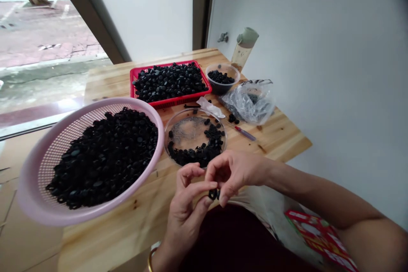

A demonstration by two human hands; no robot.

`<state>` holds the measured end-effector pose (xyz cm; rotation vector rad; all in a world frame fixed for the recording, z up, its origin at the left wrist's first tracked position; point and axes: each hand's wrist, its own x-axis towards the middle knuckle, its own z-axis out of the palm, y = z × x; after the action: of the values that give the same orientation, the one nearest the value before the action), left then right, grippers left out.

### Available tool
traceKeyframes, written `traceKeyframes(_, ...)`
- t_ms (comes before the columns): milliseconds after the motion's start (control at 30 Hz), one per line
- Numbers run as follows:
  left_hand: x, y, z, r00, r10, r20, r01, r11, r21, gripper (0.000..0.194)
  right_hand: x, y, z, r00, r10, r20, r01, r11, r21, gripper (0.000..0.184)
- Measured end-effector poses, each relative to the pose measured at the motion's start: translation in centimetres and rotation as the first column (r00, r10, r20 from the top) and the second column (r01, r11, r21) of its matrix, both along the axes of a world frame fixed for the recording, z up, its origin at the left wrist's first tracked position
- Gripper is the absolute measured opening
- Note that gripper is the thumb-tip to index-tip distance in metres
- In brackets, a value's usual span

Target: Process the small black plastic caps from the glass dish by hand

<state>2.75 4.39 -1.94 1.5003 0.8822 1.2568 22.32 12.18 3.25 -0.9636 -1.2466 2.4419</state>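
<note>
Small black part (213,194): pinched between fingertips of left hand (186,208) and right hand (234,172), both closed on it, at near edge of wooden surface (280,134). Far left: pink basket (35,204) of black parts. Just beyond hands: clear dish (170,129).

The small black part (213,194) pinched at six o'clock is mostly covered by fingertips; its shape is perhaps ring-like. The right forearm is cut off at four o'clock.
</note>
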Motion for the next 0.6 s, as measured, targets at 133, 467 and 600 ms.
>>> traceKeyframes(133, -0.1, 0.0, -0.4, 0.999, -0.038, 0.034, 0.040, 0.998, -0.046, 0.024, -0.2, -0.3, -0.4, 0.999, -0.032, 0.001, 0.032, 0.999, -0.039, 0.037)
traceKeyframes(467, 0.6, 0.0, -0.4, 0.983, -0.059, 0.173, 0.082, 0.988, -0.133, 0.028, -0.6, -1.1, -1.7, 0.982, -0.177, -0.067, 0.174, 0.983, -0.049, 0.039)
traceKeyframes(600, 1.0, -0.1, -0.7, 0.982, 0.002, 0.187, 0.028, 0.987, -0.158, 0.026, -0.9, -1.5, -2.1, 0.967, -0.226, -0.116, 0.222, 0.974, -0.047, 0.040)
